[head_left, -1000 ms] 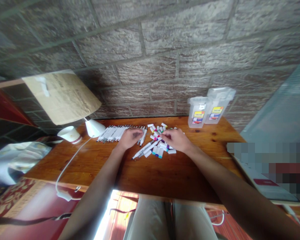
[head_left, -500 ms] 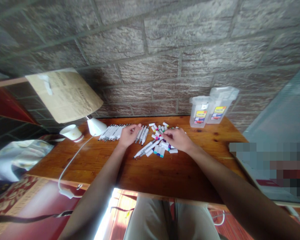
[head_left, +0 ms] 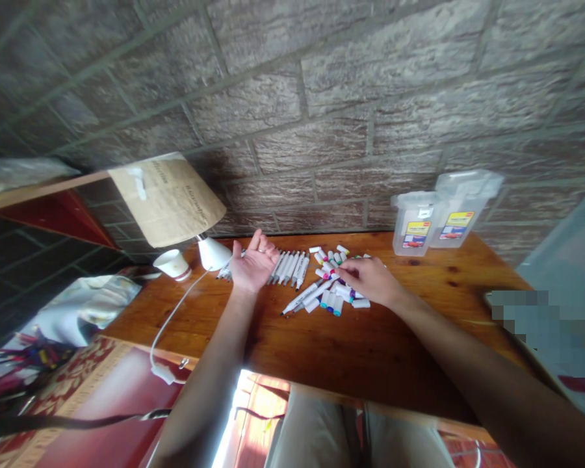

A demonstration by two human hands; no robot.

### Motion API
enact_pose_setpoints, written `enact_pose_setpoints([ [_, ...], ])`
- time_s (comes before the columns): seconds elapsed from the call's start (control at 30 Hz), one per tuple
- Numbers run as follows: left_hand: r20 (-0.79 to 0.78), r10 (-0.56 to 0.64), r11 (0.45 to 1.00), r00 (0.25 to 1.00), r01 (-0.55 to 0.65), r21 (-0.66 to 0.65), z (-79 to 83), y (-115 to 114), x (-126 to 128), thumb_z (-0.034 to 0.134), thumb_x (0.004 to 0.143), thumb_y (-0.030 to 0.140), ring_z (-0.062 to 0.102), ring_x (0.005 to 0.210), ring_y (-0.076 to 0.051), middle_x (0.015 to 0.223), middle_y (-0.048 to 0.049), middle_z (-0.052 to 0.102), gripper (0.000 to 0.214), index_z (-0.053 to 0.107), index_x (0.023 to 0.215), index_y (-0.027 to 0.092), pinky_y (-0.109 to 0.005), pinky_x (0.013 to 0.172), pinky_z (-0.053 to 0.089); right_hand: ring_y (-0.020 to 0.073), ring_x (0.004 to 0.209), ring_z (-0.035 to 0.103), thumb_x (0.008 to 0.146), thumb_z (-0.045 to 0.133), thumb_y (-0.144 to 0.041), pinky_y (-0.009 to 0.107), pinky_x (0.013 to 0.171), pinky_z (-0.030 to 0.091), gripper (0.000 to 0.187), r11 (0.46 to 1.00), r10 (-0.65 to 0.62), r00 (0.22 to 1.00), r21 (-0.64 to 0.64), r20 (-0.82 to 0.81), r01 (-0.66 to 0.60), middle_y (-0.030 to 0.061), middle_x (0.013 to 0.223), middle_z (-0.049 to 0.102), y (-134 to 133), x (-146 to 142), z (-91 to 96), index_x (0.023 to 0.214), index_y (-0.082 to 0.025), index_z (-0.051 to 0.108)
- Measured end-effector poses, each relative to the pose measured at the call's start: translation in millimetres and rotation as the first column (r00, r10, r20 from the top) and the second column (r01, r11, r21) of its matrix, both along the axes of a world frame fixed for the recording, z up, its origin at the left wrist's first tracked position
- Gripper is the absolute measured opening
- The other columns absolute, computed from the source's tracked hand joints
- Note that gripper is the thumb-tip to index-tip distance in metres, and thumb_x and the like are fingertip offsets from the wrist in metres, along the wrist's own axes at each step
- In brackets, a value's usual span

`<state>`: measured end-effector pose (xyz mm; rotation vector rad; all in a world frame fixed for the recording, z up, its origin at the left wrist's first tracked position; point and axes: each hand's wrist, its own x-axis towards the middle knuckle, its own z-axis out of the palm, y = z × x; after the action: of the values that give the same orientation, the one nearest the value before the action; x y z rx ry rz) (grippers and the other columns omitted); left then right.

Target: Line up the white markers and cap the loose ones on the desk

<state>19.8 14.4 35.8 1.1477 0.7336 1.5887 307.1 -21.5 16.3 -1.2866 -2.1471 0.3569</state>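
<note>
Not one word read with certainty. Lamp point(head_left: 178, 214): dark slanted lettering point(head_left: 195, 203) stood in two places on its tan shade point(head_left: 166, 203), too blurred to spell out. Well right of lamp: two boxes point(head_left: 412, 221), each bore a yellow, blue and red label point(head_left: 416, 235), print too small. Nearer right of lamp: markers point(head_left: 292, 266) showed faint dark marks, illegible.

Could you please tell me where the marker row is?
In the head view, left of centre: the marker row lies partly behind the left hand, between the lamp and marker pile.
</note>
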Motion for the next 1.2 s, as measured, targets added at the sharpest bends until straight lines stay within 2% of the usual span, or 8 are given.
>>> enact_pose_setpoints([
  [0.13, 0.139, 0.056, 0.997, 0.989, -0.047, -0.068, -1.1, 2.0, 0.8, 0.035, 0.100, 0.053, 0.035, 0.045, -0.011, 0.042, 0.0041, 0.036, 0.052, 0.072, 0.076, 0.025, -0.028, 0.062, 0.044, 0.0140, 0.064, 0.063, 0.092, 0.051, -0.036, 0.025, 0.065, 0.039, 0.031, 1.000, -0.003, 1.000, 0.002, -0.005, 0.003, 0.0002, 0.070, 0.072, 0.2, 0.2, -0.7, 0.075, -0.022, 0.072],
  [0.27, 0.252, 0.080, 0.995, 0.964, -0.061, -0.081, 0.1, 1.7, -3.3, 0.039, 0.101, 0.047, 0.013, 0.037, -0.008, 0.036, 0.0077, 0.010, 0.059, 0.054, 0.052, 0.020, -0.024, 0.053, 0.039, 0.0140, 0.063, 0.063, 0.093, 0.051, -0.037, 0.025, 0.064, 0.039, 0.032, 1.000, -0.005, 1.000, -0.010, -0.004, 0.005, 0.0002, 0.068, 0.070, 0.1, 0.3, -0.4, 0.075, -0.022, 0.073],
  [0.4, 0.282, 0.050, 0.998, 0.958, -0.036, -0.054, 2.2, -1.1, -5.5, 0.036, 0.097, 0.061, 0.019, 0.037, -0.007, 0.037, 0.0069, 0.017, 0.066, 0.039, 0.047, 0.019, -0.024, 0.049, 0.038, 0.0147, 0.064, 0.064, 0.093, 0.051, -0.037, 0.026, 0.065, 0.039, 0.031, 1.000, -0.005, 1.000, 0.000, 0.004, 0.005, 0.0007, 0.069, 0.071, 0.0, -0.2, 0.3, 0.075, -0.022, 0.072],
  [0.5, 0.271, 0.026, 0.999, 0.962, -0.014, -0.049, 3.8, -2.2, -4.2, 0.040, 0.093, 0.067, 0.023, 0.037, -0.007, 0.038, 0.0074, 0.021, 0.064, 0.044, 0.051, 0.019, -0.024, 0.048, 0.038, 0.0145, 0.064, 0.063, 0.093, 0.051, -0.036, 0.025, 0.064, 0.039, 0.031, 1.000, 0.002, 1.000, 0.005, 0.006, -0.002, 0.0001, 0.068, 0.071, -0.1, -0.4, 0.3, 0.075, -0.022, 0.072],
  [0.7, 0.299, 0.029, 0.998, 0.954, -0.013, -0.054, 5.7, 0.0, -2.0, 0.050, 0.098, 0.047, 0.020, 0.034, -0.006, 0.035, 0.0090, 0.018, 0.050, 0.053, 0.056, 0.019, -0.020, 0.045, 0.033, 0.0145, 0.065, 0.064, 0.092, 0.052, -0.036, 0.025, 0.065, 0.040, 0.030, 1.000, 0.002, 1.000, 0.005, 0.001, -0.002, 0.0001, 0.069, 0.071, -0.4, 0.0, 0.4, 0.074, -0.022, 0.072],
  [0.83, 0.324, 0.020, 0.998, 0.946, 0.001, -0.066, 3.8, -1.3, -4.2, 0.040, 0.099, 0.054, 0.020, 0.034, -0.007, 0.033, 0.0068, 0.019, 0.063, 0.038, 0.047, 0.019, -0.022, 0.044, 0.034, 0.0149, 0.066, 0.065, 0.092, 0.052, -0.035, 0.026, 0.066, 0.040, 0.030, 1.000, -0.003, 1.000, -0.006, -0.004, 0.003, 0.0003, 0.070, 0.072, -0.6, 0.2, 1.0, 0.075, -0.022, 0.073],
  [0.97, 0.351, 0.049, 0.997, 0.935, -0.024, -0.076, 4.5, -4.0, -4.6, 0.034, 0.097, 0.062, 0.026, 0.037, -0.007, 0.038, 0.0064, 0.024, 0.063, 0.042, 0.052, 0.019, -0.024, 0.046, 0.038, 0.0149, 0.066, 0.065, 0.092, 0.052, -0.034, 0.026, 0.066, 0.041, 0.028, 1.000, -0.009, 1.000, -0.015, -0.018, 0.008, 0.0001, 0.072, 0.073, -0.8, 0.1, 1.3, 0.076, -0.022, 0.073],
  [1.2, 0.322, 0.054, 0.991, 0.945, -0.012, -0.133, 9.1, 2.3, 3.7, 0.057, 0.095, 0.043, 0.024, 0.034, -0.005, 0.039, 0.0106, 0.023, 0.039, 0.055, 0.065, 0.018, -0.018, 0.042, 0.031, 0.0141, 0.064, 0.064, 0.092, 0.052, -0.034, 0.025, 0.065, 0.040, 0.029, 1.000, -0.002, 1.000, -0.020, -0.018, 0.002, 0.0004, 0.070, 0.071, -1.3, 0.4, 2.6, 0.075, -0.022, 0.072],
])
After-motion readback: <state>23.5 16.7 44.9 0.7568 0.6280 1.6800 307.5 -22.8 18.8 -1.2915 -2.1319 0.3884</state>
